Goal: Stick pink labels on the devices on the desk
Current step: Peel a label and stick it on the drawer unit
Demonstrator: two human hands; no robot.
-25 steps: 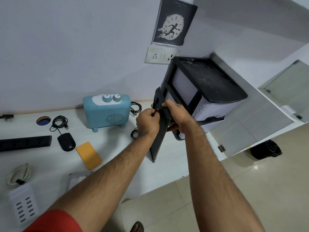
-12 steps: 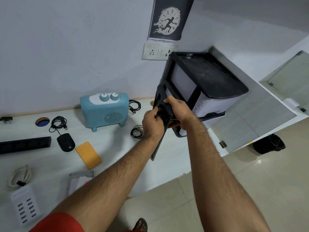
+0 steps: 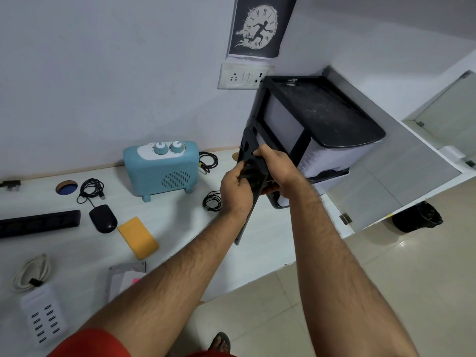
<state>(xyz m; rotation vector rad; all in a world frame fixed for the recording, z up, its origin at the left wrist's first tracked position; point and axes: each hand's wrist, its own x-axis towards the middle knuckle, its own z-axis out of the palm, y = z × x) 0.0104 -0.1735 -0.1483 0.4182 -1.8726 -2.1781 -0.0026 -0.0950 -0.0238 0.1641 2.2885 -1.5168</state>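
Observation:
A flat black device (image 3: 249,153), like a tablet or panel, is held on edge above the right end of the white desk (image 3: 180,228). My right hand (image 3: 277,167) grips its upper part from the right. My left hand (image 3: 235,190) presses on its left face with fingers curled; whatever lies under the fingers is hidden. A sheet with a pink label (image 3: 135,280) lies on the desk near the front edge, partly behind my left forearm. Other devices on the desk: a blue radio-like box (image 3: 162,171), a black mouse (image 3: 103,218), a black power strip (image 3: 38,222), a white multi-port charger (image 3: 43,314).
A black and white drawer unit (image 3: 316,140) stands at the desk's right end, close behind the held device. An orange pad (image 3: 137,237), coiled black cables (image 3: 211,200) and a white cable (image 3: 32,273) lie on the desk. A black bin (image 3: 417,217) sits on the tiled floor.
My left hand slid lower on the black device's face and now presses it. The device sits slightly lower and more upright; the camera shifted a little.

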